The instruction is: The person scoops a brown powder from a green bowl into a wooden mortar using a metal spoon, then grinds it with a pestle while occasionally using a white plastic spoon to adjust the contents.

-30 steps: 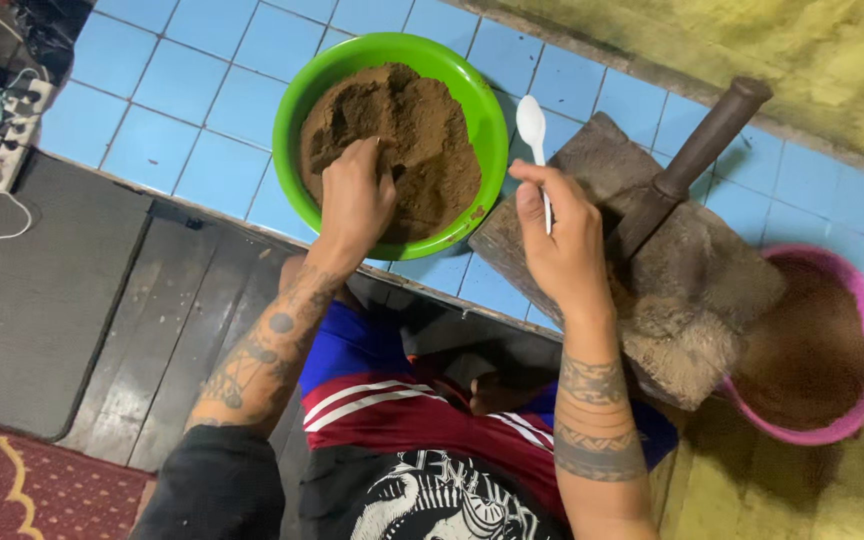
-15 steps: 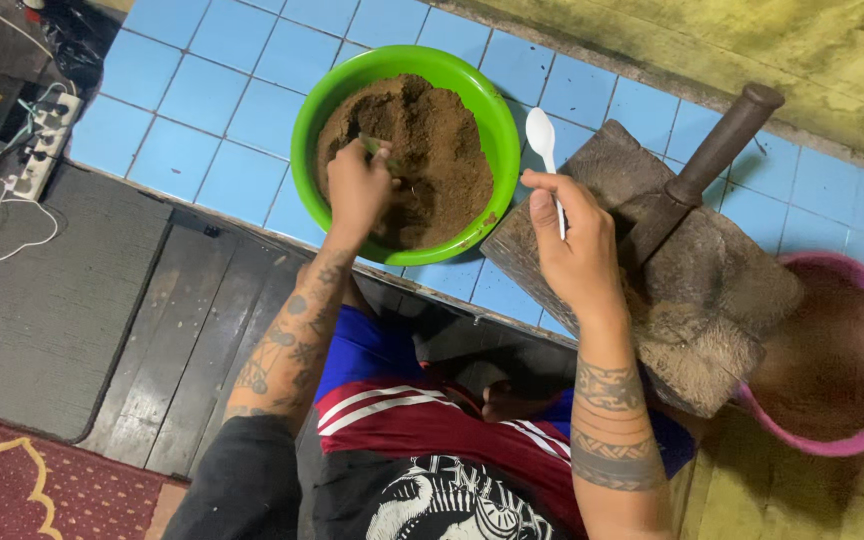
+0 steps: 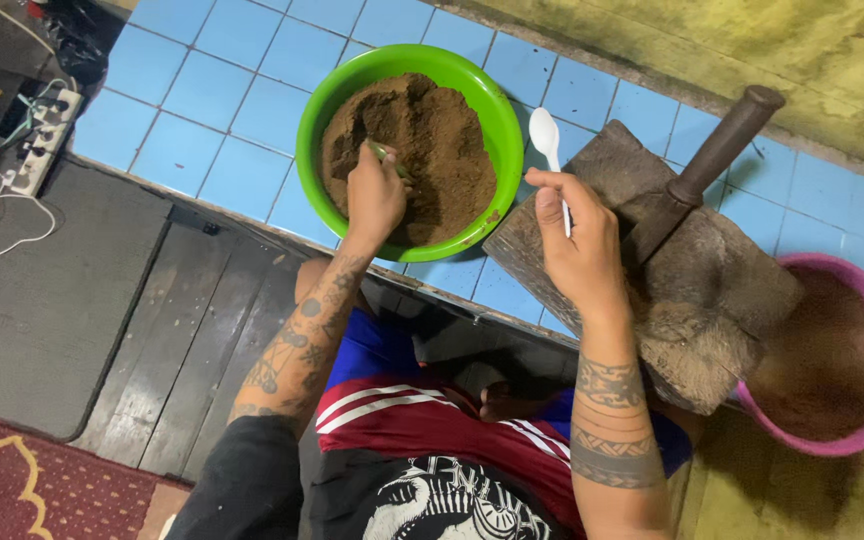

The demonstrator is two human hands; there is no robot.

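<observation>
Left hand (image 3: 374, 195) closed on a green scoop (image 3: 390, 160) inside the green bowl (image 3: 337, 95); right hand (image 3: 577, 245) just beside, pinching an upright white spoon (image 3: 549, 140).

The left hand (image 3: 376, 197) now lifts a green spoon (image 3: 388, 156) clear of the brown powder (image 3: 422, 140); earlier it pressed in.
</observation>
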